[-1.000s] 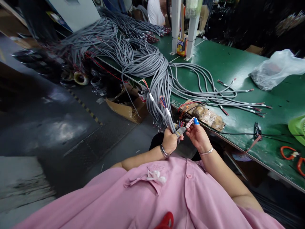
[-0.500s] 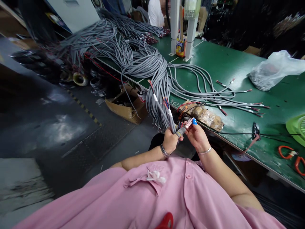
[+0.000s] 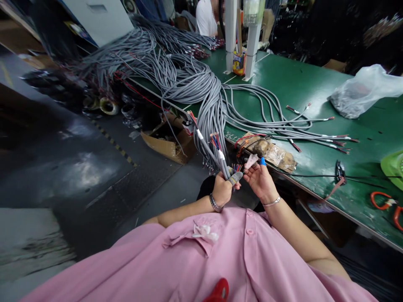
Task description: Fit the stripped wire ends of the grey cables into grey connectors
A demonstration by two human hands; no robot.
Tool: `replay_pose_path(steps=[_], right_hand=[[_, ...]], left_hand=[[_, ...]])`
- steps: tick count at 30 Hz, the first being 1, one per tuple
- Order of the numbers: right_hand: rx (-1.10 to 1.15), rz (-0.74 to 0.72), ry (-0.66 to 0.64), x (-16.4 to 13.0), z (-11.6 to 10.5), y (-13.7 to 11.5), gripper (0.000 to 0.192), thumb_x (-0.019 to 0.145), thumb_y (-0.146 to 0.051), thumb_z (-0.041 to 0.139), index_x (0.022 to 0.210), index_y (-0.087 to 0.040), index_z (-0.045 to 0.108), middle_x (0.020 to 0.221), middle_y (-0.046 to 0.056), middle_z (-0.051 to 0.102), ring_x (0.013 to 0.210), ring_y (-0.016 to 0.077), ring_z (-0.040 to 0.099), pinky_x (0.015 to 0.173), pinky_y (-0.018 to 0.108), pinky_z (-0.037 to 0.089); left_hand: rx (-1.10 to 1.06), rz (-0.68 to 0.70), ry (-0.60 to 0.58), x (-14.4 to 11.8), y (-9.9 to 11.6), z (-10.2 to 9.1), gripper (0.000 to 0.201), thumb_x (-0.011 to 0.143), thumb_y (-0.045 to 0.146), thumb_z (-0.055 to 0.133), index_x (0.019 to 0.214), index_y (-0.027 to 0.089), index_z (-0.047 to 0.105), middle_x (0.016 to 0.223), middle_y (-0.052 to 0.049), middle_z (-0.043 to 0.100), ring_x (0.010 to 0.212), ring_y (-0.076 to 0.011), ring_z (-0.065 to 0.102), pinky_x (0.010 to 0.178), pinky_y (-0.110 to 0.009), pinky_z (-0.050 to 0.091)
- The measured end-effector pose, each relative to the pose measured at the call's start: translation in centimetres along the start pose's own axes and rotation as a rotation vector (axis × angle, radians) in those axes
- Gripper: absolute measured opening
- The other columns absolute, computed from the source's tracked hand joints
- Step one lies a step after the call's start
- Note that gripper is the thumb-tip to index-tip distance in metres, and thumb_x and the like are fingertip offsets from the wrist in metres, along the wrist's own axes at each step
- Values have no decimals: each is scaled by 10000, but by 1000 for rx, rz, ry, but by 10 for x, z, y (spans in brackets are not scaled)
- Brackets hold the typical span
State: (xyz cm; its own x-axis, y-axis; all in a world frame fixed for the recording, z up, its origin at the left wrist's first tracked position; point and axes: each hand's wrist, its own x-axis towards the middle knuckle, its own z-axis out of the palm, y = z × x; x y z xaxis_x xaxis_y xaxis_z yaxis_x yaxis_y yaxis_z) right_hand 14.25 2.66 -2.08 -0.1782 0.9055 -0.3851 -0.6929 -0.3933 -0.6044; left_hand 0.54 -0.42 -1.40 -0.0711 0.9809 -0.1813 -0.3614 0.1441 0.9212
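Observation:
My left hand [image 3: 223, 189] is closed around the ends of a few grey cables [image 3: 210, 146] that hang off the green table's edge; thin coloured wires [image 3: 236, 167] fan out above its taped thumb. My right hand [image 3: 260, 180], with pink and blue finger covers, sits just right of those wires and pinches at their tips. The cables rise to a thick grey bundle [image 3: 201, 86] draped over the green table [image 3: 296, 84].
More grey cables [image 3: 283, 126] with red ends spread across the table. A brown wrapped packet [image 3: 270, 152], black cutters [image 3: 339, 169], orange-handled scissors [image 3: 382, 202], a clear plastic bag [image 3: 362, 91] and white posts [image 3: 248, 37] lie there. A cardboard box [image 3: 170, 140] sits on the floor. Another person [image 3: 206, 16] works at the far end.
Both hands shifted slightly down and left with the cable ends. My right fingers lifted a little off the wire tips.

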Motion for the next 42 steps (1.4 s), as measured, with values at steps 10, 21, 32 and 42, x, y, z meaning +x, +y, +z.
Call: replay_pose_path(steps=[10, 21, 32, 42], right_hand=[[-165, 51, -181, -18, 2, 3, 255, 733, -415, 732, 810, -186, 650, 758, 7, 640, 606, 104, 529, 563, 241, 440], [-308, -63, -206, -20, 10, 16, 217, 789, -352, 692, 739, -185, 563, 589, -26, 553, 540, 112, 513, 524, 252, 364], [-303, -20, -248, -20, 7, 16, 176, 777, -320, 704, 733, -174, 616, 591, -18, 575, 522, 114, 542, 548, 270, 435], [-251, -59, -143, -3, -1, -8, 311, 804, -505, 637, 821, -194, 642, 709, 8, 601, 583, 119, 539, 575, 273, 472]], left_hand=[[-31, 24, -19, 1, -1, -7, 353, 687, 395, 746, 619, 167, 486, 472, 45, 528, 395, -74, 491, 412, -201, 380], [-24, -37, -66, -1, -5, -13, 294, 645, 356, 781, 718, 130, 607, 587, -22, 651, 425, -87, 545, 386, -186, 354], [-211, -136, -335, 1, -1, -29, 252, 640, 223, 783, 831, 97, 678, 741, -82, 713, 512, -119, 612, 479, -218, 446], [-252, -78, -281, 1, 3, -18, 230, 648, 211, 784, 840, 120, 697, 783, -72, 723, 523, -118, 620, 503, -230, 464]])
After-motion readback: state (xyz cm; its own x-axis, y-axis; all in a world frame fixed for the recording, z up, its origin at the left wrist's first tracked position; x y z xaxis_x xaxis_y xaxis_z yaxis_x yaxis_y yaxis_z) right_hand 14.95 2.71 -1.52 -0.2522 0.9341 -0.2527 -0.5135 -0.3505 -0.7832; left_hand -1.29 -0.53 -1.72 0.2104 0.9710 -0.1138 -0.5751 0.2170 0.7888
